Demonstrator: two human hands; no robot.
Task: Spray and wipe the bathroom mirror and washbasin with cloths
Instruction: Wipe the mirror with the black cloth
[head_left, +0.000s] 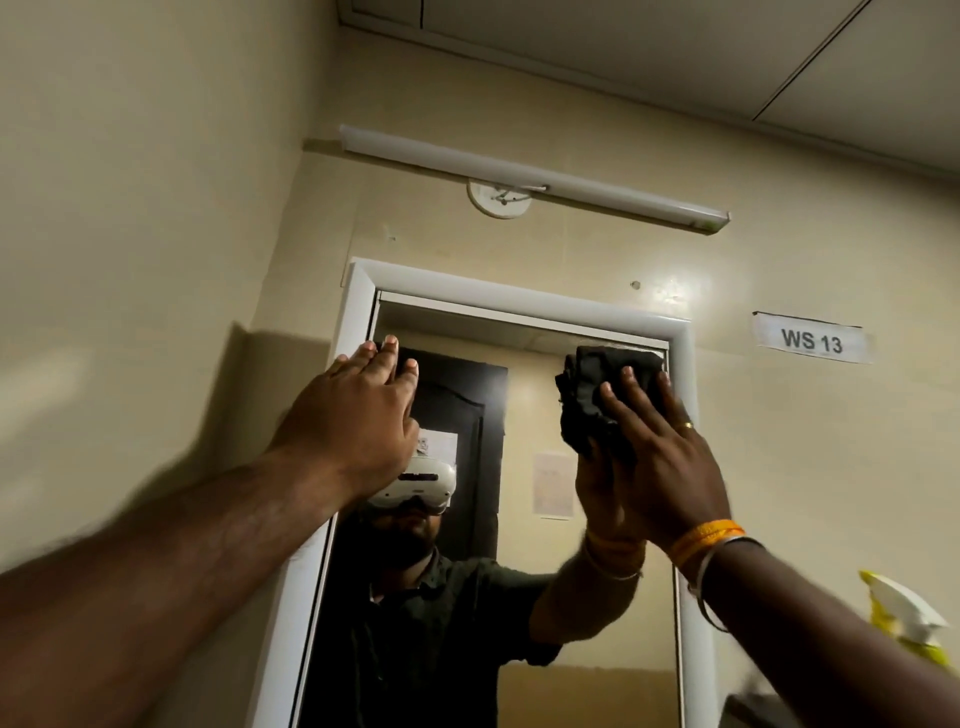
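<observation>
The mirror (519, 597) hangs on the wall in a white frame (519, 296) and reflects me. My right hand (660, 441) presses a crumpled black cloth (587, 395) flat against the glass near the mirror's top right corner. My left hand (358, 410) lies flat with spread fingers on the glass at the top left corner, beside the frame, holding nothing. The washbasin is out of view.
A yellow and white spray bottle (904, 613) stands at the right edge, low down. A tube light (535, 179) is mounted above the mirror. A paper label reading WS 13 (813, 340) is stuck on the wall to the right.
</observation>
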